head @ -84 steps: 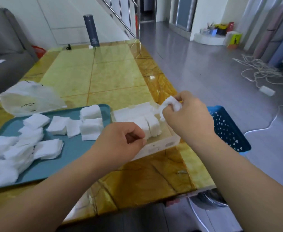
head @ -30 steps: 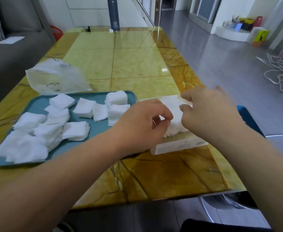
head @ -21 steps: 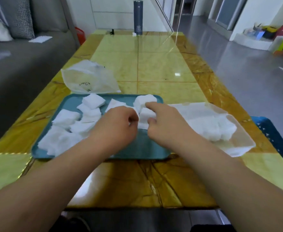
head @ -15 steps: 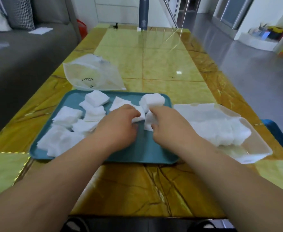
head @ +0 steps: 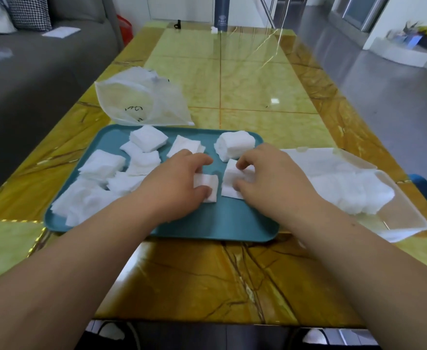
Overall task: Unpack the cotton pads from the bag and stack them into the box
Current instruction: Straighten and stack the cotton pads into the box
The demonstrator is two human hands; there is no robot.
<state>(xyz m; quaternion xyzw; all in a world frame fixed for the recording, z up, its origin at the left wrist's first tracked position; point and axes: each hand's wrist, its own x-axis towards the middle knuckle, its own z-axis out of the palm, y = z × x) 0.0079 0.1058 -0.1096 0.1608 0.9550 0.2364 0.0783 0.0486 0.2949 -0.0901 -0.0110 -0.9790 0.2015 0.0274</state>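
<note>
The left hand (head: 179, 180) has its fingers pinched on a thin white cotton-pad stack (head: 209, 185) on the teal plastic tray (head: 207, 219). The right hand (head: 265, 178) clamps a thicker white stack (head: 231, 181). Loose layers may fan apart before reaching the clear plastic box (head: 406, 231) at right.

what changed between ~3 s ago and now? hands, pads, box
Both hands left the box and moved left to the tray. The right hand, which held a pad over the box, now pinches a larger pad stack; the left hand grips a small pad stack beside it. The bag, tray and box stayed put.
</note>
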